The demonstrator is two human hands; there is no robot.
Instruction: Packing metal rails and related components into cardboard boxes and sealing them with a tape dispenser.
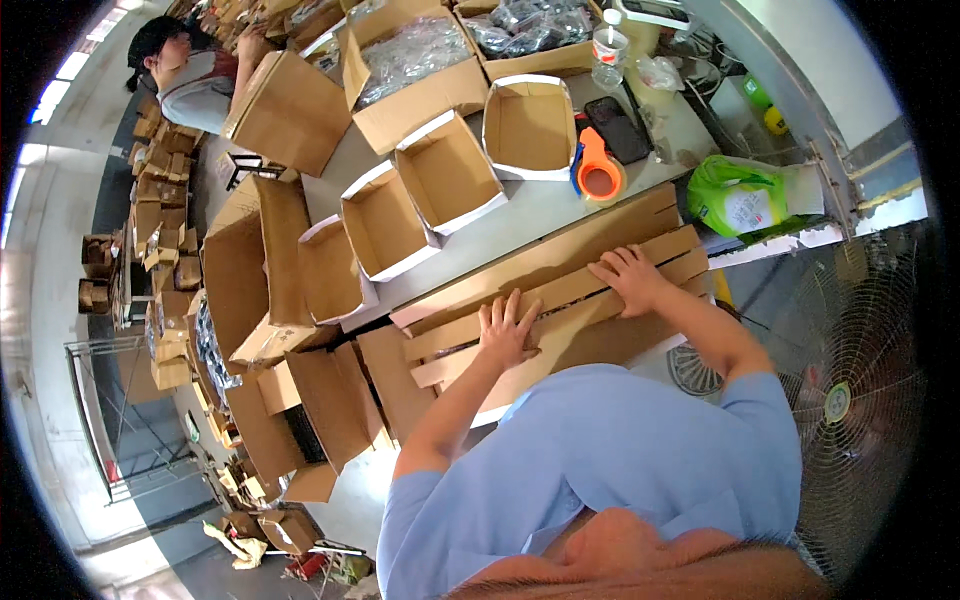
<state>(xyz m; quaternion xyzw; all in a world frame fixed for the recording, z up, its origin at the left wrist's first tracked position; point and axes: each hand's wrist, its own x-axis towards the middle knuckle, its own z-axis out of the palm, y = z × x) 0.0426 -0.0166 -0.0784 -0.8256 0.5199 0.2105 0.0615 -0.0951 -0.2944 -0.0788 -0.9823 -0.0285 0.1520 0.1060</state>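
Far left: another person [185,70] at the table's [520,215] far end, w/ stacks of cartons behind, not part of this. Moving right, three small open boxes [385,225] in a row on the table, white rims, empty inside as far as I can see. Now the action: big flattened cardboard box [560,285] lying across the table's near edge, flaps folded in but seam not taped yet, so I'd say closing is about halfway, sealing left to do. Left hand [507,330] lies flat on the flap, fingers spread, pressing down, gripping nothing. Cardboard directly under the palm. Right hand [632,277] further along the same seam, fingers splayed and slightly curled, also pressing, pinching nothing. Just beyond it, orange tape dispenser [600,170] sits on the table, near but untouched, beside a dark phone [618,128]. Far right: green-and-white bag [740,195], then a floor fan [850,390].
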